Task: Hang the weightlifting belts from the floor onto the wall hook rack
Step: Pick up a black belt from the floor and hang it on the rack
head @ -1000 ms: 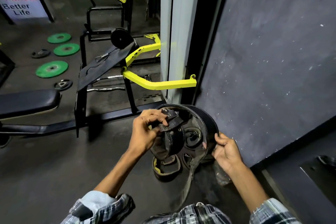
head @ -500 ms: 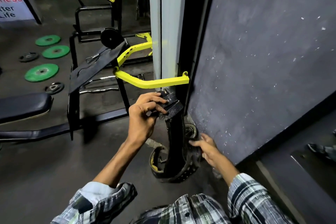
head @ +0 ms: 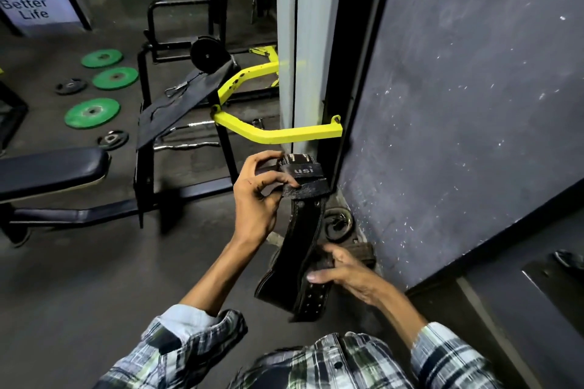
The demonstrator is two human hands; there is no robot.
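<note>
A black leather weightlifting belt [head: 300, 249] hangs folded in the air near the grey wall [head: 467, 110]. My left hand [head: 259, 196] pinches its upper end, where a worn strap reads "usi". Lower down, my right hand [head: 344, 271] grips the belt's lower loop together with a brownish strap end. Behind the belt, on the floor by the wall's foot, lies a coiled dark belt [head: 338, 224], partly hidden. No wall hook rack is in view.
A yellow machine arm [head: 284, 133] juts out just above my left hand, beside a white and black upright post [head: 303, 41]. A black bench [head: 47, 170] stands at left. Green weight plates [head: 91, 112] and small black plates lie on the floor behind it.
The belt went from an open loop held wide to a narrow hanging fold. My left hand lifted its top end; my right hand moved in and took hold of the lower part.
</note>
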